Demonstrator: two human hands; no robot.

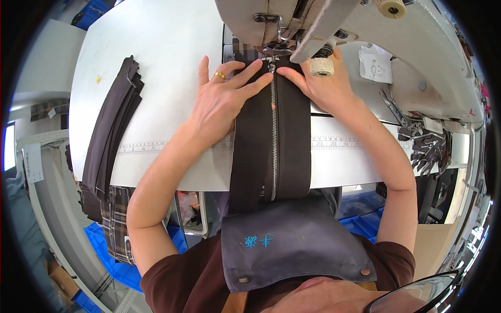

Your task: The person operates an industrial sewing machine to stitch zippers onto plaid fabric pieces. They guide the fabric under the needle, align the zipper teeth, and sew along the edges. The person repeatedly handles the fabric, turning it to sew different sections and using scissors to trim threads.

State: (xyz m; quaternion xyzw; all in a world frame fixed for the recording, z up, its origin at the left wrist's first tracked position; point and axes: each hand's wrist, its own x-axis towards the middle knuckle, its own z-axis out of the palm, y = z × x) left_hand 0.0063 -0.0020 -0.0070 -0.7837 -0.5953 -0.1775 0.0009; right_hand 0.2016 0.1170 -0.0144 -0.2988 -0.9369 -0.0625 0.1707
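Observation:
A long dark brown fabric strip with a metal zipper down its middle lies under the sewing machine head. Its near end hangs over the table edge toward my apron. My left hand, a ring on one finger, rests on the strip with fingers spread, their tips close to the zipper's slider. From the other side my right hand lays its thumb on the cloth near the slider. The machine and its knob partly hide that hand's other fingers. Plaid cloth shows beneath the machine at the strip's far end.
Stacked dark strips lie on the table's left. A printed ruler crosses the tabletop. At right are thread snips, a pile of zipper sliders and a white paper. Blue bins stand below.

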